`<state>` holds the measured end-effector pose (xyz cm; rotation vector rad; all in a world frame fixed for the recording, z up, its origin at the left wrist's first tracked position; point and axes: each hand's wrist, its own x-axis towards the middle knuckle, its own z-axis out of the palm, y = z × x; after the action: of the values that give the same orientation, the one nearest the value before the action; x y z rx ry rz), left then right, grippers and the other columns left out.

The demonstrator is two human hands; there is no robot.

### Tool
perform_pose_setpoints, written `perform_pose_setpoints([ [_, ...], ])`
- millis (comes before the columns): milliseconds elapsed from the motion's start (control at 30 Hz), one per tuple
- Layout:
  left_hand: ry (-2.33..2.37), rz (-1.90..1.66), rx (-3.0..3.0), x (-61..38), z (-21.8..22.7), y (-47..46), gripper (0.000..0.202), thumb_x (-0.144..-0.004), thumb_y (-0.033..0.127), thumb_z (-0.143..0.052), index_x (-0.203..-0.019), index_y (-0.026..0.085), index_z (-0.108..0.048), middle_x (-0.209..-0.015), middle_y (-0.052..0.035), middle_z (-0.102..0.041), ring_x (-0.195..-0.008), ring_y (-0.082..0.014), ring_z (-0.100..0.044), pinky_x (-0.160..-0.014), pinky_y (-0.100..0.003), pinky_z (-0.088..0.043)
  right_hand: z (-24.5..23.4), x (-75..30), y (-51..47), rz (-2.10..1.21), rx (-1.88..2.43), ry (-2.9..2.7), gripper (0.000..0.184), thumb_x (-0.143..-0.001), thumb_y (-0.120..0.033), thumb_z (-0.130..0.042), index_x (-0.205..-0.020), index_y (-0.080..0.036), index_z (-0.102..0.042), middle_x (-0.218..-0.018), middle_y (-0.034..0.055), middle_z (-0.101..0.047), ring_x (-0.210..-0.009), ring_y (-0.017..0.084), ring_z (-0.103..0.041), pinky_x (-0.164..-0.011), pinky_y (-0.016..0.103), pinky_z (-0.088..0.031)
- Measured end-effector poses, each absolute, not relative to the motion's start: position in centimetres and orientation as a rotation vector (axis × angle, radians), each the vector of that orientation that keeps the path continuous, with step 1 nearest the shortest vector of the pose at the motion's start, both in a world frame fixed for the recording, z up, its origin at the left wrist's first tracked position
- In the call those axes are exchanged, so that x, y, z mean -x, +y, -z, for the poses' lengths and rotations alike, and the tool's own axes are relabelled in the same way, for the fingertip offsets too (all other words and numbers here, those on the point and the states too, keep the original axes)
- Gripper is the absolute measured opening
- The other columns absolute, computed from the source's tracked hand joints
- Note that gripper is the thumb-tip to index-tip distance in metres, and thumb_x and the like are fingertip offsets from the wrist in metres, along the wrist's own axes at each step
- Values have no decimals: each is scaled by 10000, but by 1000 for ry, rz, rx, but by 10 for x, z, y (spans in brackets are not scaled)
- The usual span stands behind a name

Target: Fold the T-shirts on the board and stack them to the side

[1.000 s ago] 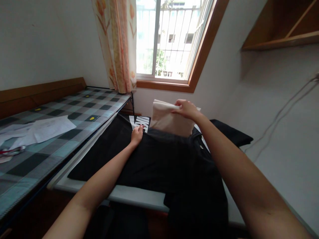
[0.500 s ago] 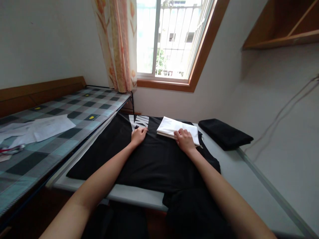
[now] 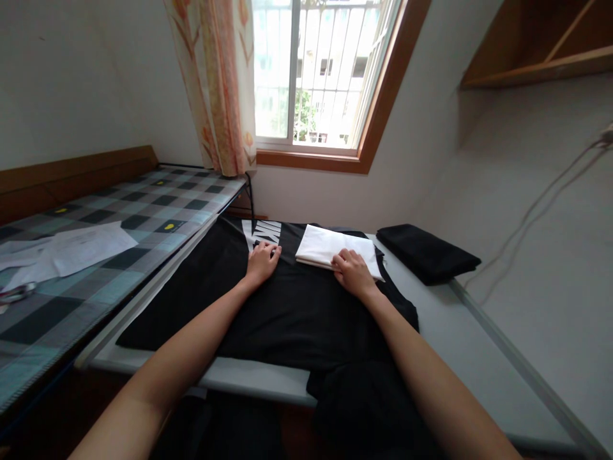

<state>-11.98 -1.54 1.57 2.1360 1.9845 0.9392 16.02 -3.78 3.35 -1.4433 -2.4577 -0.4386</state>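
A black T-shirt (image 3: 287, 313) with white lettering (image 3: 265, 231) lies spread on the white table, part of it drooping over the front edge. My left hand (image 3: 262, 260) rests on the shirt just below the lettering, its fingers slightly apart and nothing visible in them. On the shirt's right part lies a white folded cloth (image 3: 320, 243), flat and layered. My right hand (image 3: 353, 271) is at the cloth's front edge, fingers curled over its top; the thumb side is partly hidden. To the right sits a black folded cloth (image 3: 426, 251), apart from both hands.
The white table (image 3: 460, 358) meets the wall on the right. A bed with a checked cover (image 3: 191, 204) runs along the left, with loose papers (image 3: 81, 246) on it. Behind are a window (image 3: 325, 76) and a curtain (image 3: 225, 96). A wooden shelf (image 3: 536, 73) hangs at upper right.
My left hand's fingers have loosened from a closed curl and spread a little on the shirt. My right hand stays at the white cloth's edge. The view has shifted slightly.
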Motion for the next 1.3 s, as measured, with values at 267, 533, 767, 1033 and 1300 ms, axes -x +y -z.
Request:
perform_pose_setpoints([
  [267,1543,-902,-2804,101,-28,-36,474,-868,325,-616,-1326,245,-527,-1334,-116,-524,-1254,-282,-463,-1064,-442,-305,-40,-155,-43,407,1306,-2484,191,-829,-170,-547,-1000,-197,-628,-1032,93,-594,-952,245,-481,-830,346,-333],
  [533,1477,-701,-3003,94,-33,-39,352,-923,202,-474,-1259,267,-557,-1181,-87,-617,-1123,-256,-526,-1027,-456,-301,-57,-145,-54,371,1269,-2486,192,-844,-180,-545,-1011,-211,-635,-1033,81,-614,-957,238,-509,-864,356,-328],
  [767,1446,-615,-3110,98,-33,-38,160,-873,221,-526,-986,221,-640,-1017,-77,-632,-947,-247,-553,-970,-451,-320,-59,-142,-62,147,1290,-2551,144,-862,-275,-588,-984,-219,-640,-998,59,-616,-926,206,-537,-791,294,-379],
  [1033,1490,-566,-3065,95,-33,-40,154,-821,204,-567,-967,206,-615,-1006,-96,-616,-954,-266,-558,-903,-429,-355,-52,-150,-51,-237,1706,-2332,410,-912,-474,-467,-647,-191,-601,-669,33,-619,-634,153,-525,-574,261,-290],
  [1300,1581,-544,-2879,100,-34,-42,170,-822,287,-593,-971,206,-577,-962,-65,-598,-875,-234,-579,-793,-359,-389,-49,-156,-46,-321,1715,-2373,473,-890,-499,-462,-550,-185,-557,-607,27,-589,-576,131,-469,-534,262,-241],
])
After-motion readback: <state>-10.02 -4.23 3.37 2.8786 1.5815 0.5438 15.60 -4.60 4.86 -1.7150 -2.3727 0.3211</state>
